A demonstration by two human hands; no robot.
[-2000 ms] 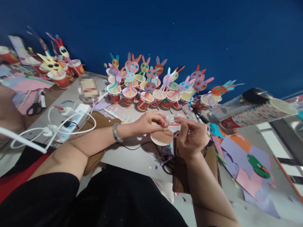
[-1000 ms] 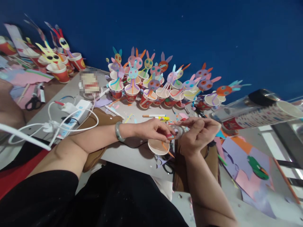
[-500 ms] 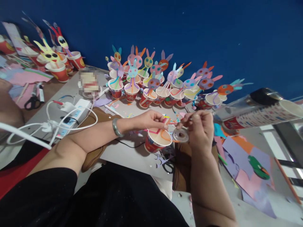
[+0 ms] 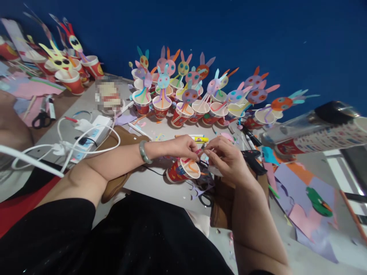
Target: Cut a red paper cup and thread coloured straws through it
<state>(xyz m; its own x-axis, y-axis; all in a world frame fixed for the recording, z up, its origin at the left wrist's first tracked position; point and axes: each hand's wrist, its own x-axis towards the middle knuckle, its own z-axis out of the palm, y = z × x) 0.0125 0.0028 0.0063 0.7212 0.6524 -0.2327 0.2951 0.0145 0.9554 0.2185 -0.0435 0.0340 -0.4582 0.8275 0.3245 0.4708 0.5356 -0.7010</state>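
My left hand (image 4: 186,148), with a bracelet at its wrist, is closed in a pinch above the rim of a red paper cup (image 4: 175,172). A small pink strip (image 4: 198,152) shows at its fingertips. The cup leans with its mouth toward the right, and orange strips (image 4: 189,166) lie inside it. Close by on the right, my right hand (image 4: 225,154) has thumb and fingers pinched together near the strip; what they hold is hidden. Below that hand a roll of clear tape (image 4: 214,170) is partly covered.
Several paper cups with rabbit heads (image 4: 163,81) line the blue wall. A power strip (image 4: 93,137) with white cables lies left, black-handled scissors (image 4: 205,200) near the front. Stacked cups (image 4: 321,139), a black tool (image 4: 254,162) and coloured paper (image 4: 289,187) are right.
My right hand has moved left and down to meet my left hand. The cup has tipped from nearly upright to leaning, its mouth toward the right. A yellow marker shows behind the hands.
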